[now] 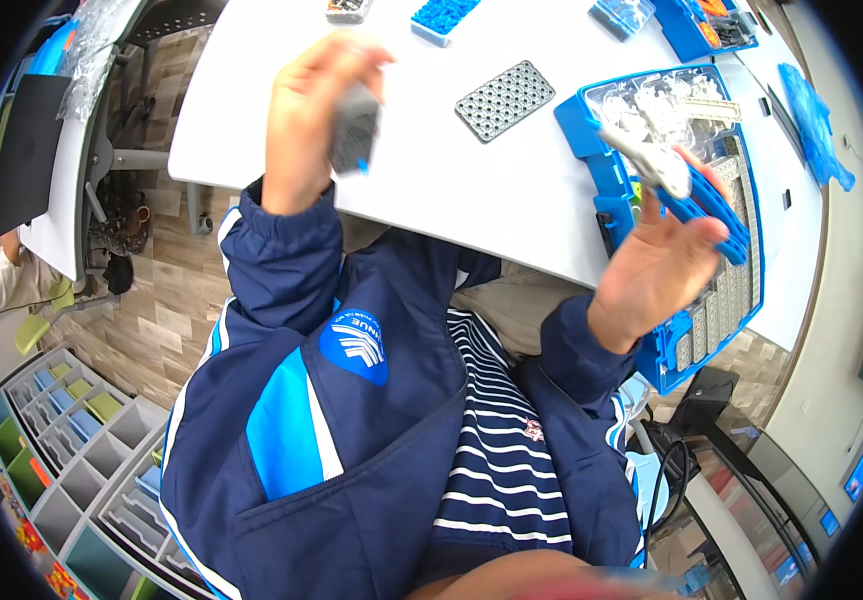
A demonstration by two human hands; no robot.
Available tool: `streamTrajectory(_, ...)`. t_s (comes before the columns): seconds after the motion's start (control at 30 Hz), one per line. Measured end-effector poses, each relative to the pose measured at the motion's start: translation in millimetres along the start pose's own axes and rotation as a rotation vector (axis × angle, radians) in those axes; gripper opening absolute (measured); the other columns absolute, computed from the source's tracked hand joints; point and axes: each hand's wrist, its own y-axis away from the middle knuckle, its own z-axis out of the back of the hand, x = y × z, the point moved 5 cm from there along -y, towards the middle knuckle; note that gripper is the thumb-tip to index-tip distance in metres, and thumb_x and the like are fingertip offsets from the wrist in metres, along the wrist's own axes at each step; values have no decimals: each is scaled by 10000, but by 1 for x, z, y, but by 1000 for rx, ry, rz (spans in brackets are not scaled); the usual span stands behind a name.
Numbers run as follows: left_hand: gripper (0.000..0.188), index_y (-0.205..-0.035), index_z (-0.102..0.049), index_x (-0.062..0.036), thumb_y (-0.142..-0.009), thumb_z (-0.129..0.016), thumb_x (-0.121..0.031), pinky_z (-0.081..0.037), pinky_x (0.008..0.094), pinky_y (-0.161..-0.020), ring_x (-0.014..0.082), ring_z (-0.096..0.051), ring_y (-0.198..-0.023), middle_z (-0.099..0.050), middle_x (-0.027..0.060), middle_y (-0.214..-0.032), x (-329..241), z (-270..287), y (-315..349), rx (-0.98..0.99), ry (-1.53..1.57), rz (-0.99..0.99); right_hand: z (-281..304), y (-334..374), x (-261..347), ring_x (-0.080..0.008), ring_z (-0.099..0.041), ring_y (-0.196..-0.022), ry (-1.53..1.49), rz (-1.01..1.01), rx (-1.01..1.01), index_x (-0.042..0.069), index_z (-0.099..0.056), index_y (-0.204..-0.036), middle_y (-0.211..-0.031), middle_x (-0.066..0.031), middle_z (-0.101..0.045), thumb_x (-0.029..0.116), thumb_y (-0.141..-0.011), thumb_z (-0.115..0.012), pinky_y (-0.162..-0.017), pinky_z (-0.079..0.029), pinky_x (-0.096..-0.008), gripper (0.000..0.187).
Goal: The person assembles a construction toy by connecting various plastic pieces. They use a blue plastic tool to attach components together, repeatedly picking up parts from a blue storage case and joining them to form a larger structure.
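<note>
Blue parts tray [592, 150] sits at the white table [432, 180] edge, just beyond the half-open right hand [657, 270], which pinches a white beam [647, 160]. Left hand [302, 130] is closed around a grey block [357, 130]. A loose pinch could drop the beam off the table.

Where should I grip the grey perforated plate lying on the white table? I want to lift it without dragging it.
Pinch the grey perforated plate across its two long edges, coming from above. It lies flat and alone on the white table, so both edges look free.
</note>
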Motion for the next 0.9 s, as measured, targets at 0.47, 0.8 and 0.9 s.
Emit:
streamTrajectory(0.47,168,-967,-750,15,-955,-680,-137,-514,290,-882,142,-690,-877,-741,65,-852,-6,-38,-9,222,-107,-211,-12,25,-29,-303,-544,-1282,-33,-135,53,-48,-429,-1390,-1309,-260,-588,303,-862,-845,-1117,-414,-425,758)
streamTrajectory(0.8,270,-998,-756,37,-995,-623,-199,-475,258,-595,123,-627,-620,-705,78,-742,25,-21,-80,-150,-473,-260,-10,36,-35,-272,-551,-1240,-37,-212,109,-15,-399,-1398,-1328,-238,-553,172,-825,-874,-1055,-476,-381,767)
streamTrajectory(0.9,346,-1042,-731,24,-1082,-526,-252,-416,180,-563,26,-541,-620,-611,-39,-748,37,-16,-72,-59,-45,-136,-16,36,-36,-282,-544,-1260,-54,-146,164,-30,-386,-1380,-1341,-223,-516,136,-809,-878,-1002,-568,-423,772)
